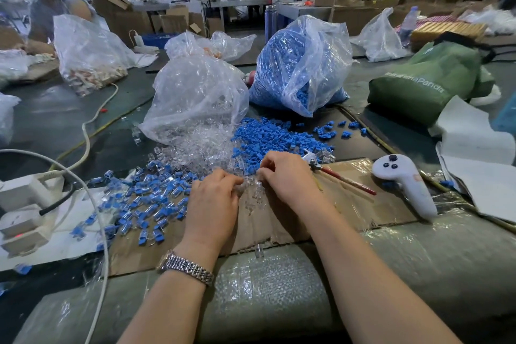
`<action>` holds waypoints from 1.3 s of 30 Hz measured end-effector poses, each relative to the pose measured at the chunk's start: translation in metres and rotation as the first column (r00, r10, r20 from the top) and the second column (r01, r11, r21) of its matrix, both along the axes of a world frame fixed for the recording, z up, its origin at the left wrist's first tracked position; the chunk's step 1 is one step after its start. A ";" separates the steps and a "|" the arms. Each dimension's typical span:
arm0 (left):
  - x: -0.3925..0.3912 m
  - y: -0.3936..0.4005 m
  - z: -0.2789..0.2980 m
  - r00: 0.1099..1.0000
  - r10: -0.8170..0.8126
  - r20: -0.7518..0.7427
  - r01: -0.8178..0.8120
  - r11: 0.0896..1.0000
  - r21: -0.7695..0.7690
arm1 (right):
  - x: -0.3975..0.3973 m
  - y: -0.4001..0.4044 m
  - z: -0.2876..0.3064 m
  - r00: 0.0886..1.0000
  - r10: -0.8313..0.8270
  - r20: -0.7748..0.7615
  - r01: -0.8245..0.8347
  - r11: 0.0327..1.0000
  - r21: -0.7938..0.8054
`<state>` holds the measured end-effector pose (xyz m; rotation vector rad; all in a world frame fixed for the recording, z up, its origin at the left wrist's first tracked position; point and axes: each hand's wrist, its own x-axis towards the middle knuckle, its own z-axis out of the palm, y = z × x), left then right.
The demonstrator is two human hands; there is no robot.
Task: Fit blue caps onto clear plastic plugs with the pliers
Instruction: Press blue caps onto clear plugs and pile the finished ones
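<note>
Leftmost, finished capped plugs (145,204) lie strewn on the desk (42,120), just left of the left hand (213,201). That hand's fingers curl down over loose clear plugs (251,198) on the cardboard (279,226), apparently pinching one, though the piece itself is hard to make out. Close beside it, the right hand (287,176) pinches something small at its fingertips, too small to name. Blue caps (268,134) lie heaped just beyond both hands. The pliers (332,172) rest untouched immediately right of the right hand, jaws toward the caps, red handles running away rightward, so the right hand is clearly nearer.
</note>
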<state>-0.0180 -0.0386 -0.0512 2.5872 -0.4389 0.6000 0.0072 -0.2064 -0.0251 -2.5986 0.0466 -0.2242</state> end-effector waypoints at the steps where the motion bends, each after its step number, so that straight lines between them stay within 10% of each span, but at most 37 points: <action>1: 0.000 0.000 0.000 1.000 -0.002 0.000 0.002 1.000 -0.001 | -0.002 -0.001 0.000 1.000 0.001 0.028 -0.002 0.999 0.033; 12: -0.006 0.004 0.010 0.996 -0.028 -0.081 -0.001 0.939 -0.345 | -0.008 -0.008 -0.004 0.977 0.042 0.208 -0.121 0.914 0.386; 18: -0.006 0.011 0.018 0.912 -0.297 -0.284 -0.093 0.525 -0.846 | -0.013 -0.005 -0.001 0.961 0.096 0.261 -0.212 0.857 0.469; 24: -0.003 0.013 0.019 0.851 -0.430 -0.303 -0.158 0.340 -0.927 | -0.019 -0.003 0.005 0.950 0.146 0.275 -0.268 0.833 0.485; 28: -0.002 0.017 0.019 0.850 -0.420 -0.319 -0.153 0.382 -0.911 | -0.021 -0.001 0.006 0.946 0.145 0.291 -0.281 0.812 0.512; 35: 0.003 0.019 0.023 0.778 -0.592 -0.209 -0.303 -0.063 -0.951 | -0.022 0.001 0.006 0.931 0.159 0.327 -0.321 0.784 0.531; 39: 0.002 0.017 0.026 0.744 -0.638 -0.199 -0.357 -0.127 -0.925 | -0.023 0.001 0.006 0.920 0.180 0.348 -0.347 0.789 0.507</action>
